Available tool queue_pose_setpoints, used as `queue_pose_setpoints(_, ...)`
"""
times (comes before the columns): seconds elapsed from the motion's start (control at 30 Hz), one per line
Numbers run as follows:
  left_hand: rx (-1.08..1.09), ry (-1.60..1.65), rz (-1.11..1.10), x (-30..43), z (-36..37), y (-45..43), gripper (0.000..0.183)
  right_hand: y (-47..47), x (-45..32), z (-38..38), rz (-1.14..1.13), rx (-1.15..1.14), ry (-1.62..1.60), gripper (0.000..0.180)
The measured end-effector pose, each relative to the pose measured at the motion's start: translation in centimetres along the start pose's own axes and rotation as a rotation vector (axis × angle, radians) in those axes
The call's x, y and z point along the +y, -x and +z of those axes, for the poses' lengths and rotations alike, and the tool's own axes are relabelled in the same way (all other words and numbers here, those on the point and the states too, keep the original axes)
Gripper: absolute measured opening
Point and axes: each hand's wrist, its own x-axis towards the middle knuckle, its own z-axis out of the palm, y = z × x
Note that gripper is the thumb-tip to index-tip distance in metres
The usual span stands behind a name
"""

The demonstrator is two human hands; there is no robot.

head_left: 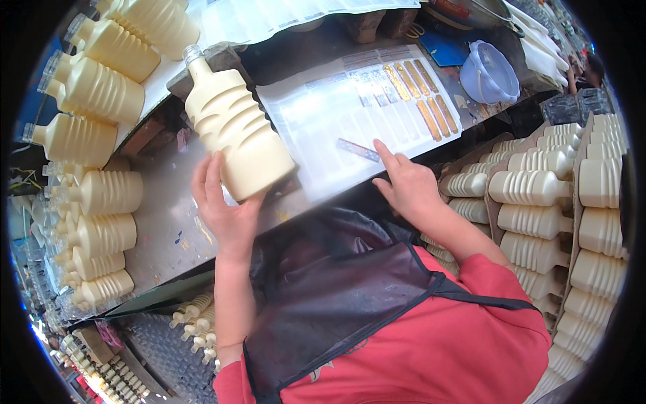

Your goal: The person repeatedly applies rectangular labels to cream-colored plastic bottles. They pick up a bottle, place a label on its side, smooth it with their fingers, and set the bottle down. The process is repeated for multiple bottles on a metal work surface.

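Note:
My left hand (224, 207) grips a cream-coloured bottle (237, 131) with wavy grooves near its base, fingers on one side and thumb by the bottom. The bottle is tilted, its clear threaded neck (192, 53) towards the far left. My right hand (409, 184) is over a pale glossy sheet (313, 116), index finger stretched out and thumb apart. Its index fingertip meets the end of a narrow silvery strip (358, 150); whether it presses on the strip or hovers cannot be told. Several gold label strips (421, 81) lie on the sheet's right part.
Cream bottles (103, 192) line the left of the metal worktable (161, 237). Stacked bottles (530, 189) with cardboard dividers stand at the right. A lilac bucket (488, 76) sits at the far right corner, beside a blue board (444, 48). Another sheet (303, 12) lies on a raised shelf.

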Motion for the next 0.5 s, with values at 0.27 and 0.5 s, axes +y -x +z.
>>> queue_pose_setpoints(0.27, -0.007, 0.039, -0.020, -0.3, -0.3, 0.1, 0.085, -0.2, 2.3, 1.5, -0.331, 0.199, -0.105, 0.017)
queue_pose_setpoints(0.5, -0.015, 0.069, 0.002, -1.0, -0.7, 0.3, 0.085, -10.1, -2.3, -5.2, 0.452, -0.482, -1.001, 0.024)
